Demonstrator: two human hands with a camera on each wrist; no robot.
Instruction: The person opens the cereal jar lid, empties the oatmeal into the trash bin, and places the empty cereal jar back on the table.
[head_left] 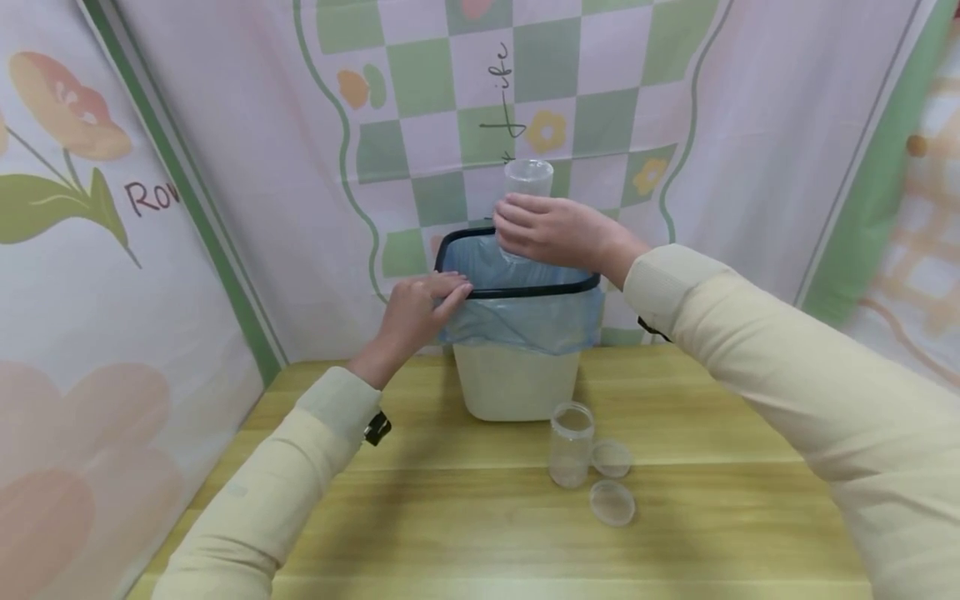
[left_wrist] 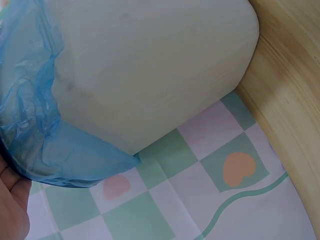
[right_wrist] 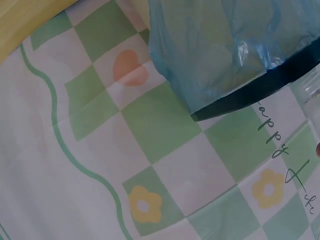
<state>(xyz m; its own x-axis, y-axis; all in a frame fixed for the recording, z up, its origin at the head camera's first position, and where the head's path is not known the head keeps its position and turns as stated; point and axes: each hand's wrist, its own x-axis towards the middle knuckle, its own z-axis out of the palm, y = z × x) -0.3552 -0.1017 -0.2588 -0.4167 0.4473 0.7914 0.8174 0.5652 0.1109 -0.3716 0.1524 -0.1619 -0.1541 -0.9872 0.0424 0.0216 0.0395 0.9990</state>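
Observation:
A cream trash bin (head_left: 517, 383) stands on the table, lined with a blue plastic bag (head_left: 525, 325) under a black rim ring (head_left: 525, 292). My left hand (head_left: 420, 312) grips the rim at its near left corner; in the left wrist view the fingers (left_wrist: 12, 185) meet the bag's edge there. Over the bin's opening, my right hand (head_left: 555, 229) holds a clear plastic jar (head_left: 529, 177), its upper end showing above the fingers. Only a sliver of that jar (right_wrist: 314, 95) appears at the right edge of the right wrist view.
In front of the bin, a second clear jar (head_left: 572, 450) stands upright with its top uncovered. Two round clear lids (head_left: 612, 503) lie on the wooden table (head_left: 435, 517) to its right. A checkered cloth (head_left: 420, 75) hangs close behind the bin.

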